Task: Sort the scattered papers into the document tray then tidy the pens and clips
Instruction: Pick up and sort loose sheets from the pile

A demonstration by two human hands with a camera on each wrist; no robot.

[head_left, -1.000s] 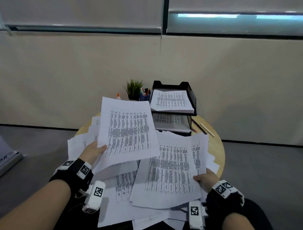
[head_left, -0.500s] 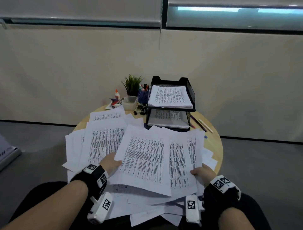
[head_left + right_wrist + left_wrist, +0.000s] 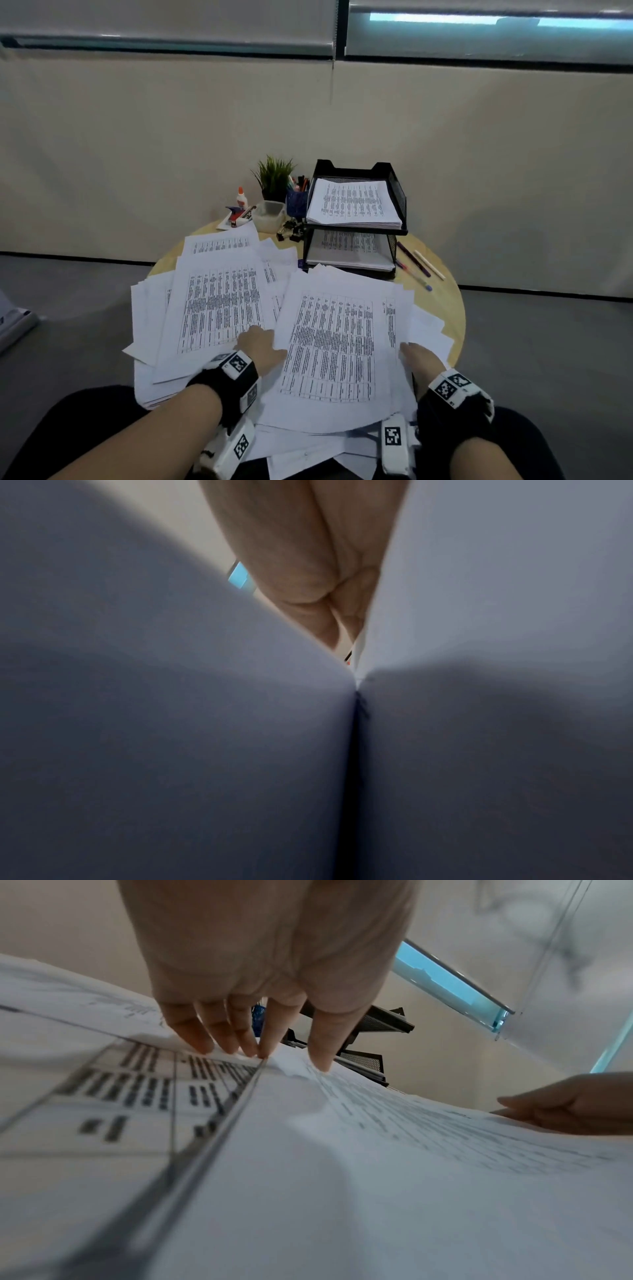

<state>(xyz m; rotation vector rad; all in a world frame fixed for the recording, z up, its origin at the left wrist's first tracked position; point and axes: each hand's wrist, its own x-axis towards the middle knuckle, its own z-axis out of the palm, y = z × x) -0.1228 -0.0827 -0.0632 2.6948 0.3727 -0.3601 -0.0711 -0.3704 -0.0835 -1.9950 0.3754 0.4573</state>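
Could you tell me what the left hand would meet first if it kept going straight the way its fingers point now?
The left hand already has straight fingertips on the loose papers. Going on, it would slide over more sheets and probably reach the black document tray behind them, though depth is unclear.

right hand (image 3: 308,561) fingers behind paper (image 3: 514,588), print blurred

Two hands are in view — the left hand (image 3: 262,346) and the right hand (image 3: 416,358). One black document tray (image 3: 399,202) has two tiers, each holding printed sheets. Loose papers (image 3: 219,301) — too many and too overlapped to count. One potted plant (image 3: 274,174), one glue bottle (image 3: 241,197), one pen cup (image 3: 296,202), one clear container (image 3: 269,216). About three pens (image 3: 414,260) lie right of the tray.
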